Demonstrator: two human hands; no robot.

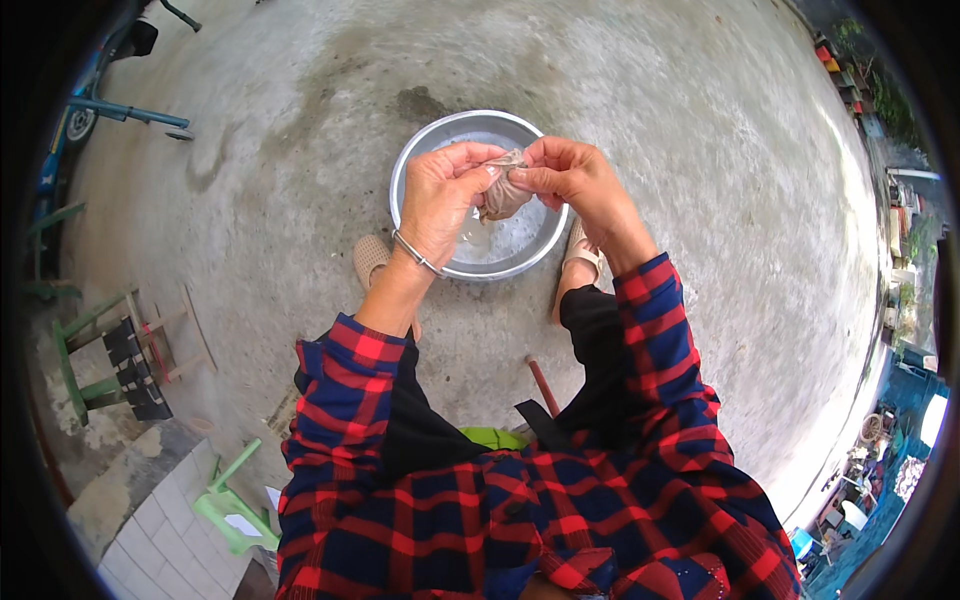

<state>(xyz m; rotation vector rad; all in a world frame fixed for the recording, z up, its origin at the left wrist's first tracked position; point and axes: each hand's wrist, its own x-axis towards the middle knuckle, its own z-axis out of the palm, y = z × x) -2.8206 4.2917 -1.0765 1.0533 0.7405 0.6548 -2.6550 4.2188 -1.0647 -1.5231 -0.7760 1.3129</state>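
Note:
Between my two hands hangs a small, crumpled piece of beige-brown cloth, damp-looking and gathered at its top. My left hand pinches its upper left edge between thumb and fingers; a metal bangle circles that wrist. Opposite it, my right hand grips the upper right edge the same way. Both hands are over a round metal basin on the ground, which holds cloudy, whitish water. The cloth hides part of the water, and its lower end hangs above or in the basin; I cannot tell which.
My feet in beige perforated shoes flank the basin on concrete. At left are a green-framed chair, a light green plastic stool and a blue wheeled frame. Assorted clutter lines the right wall. A reddish stick lies between my legs.

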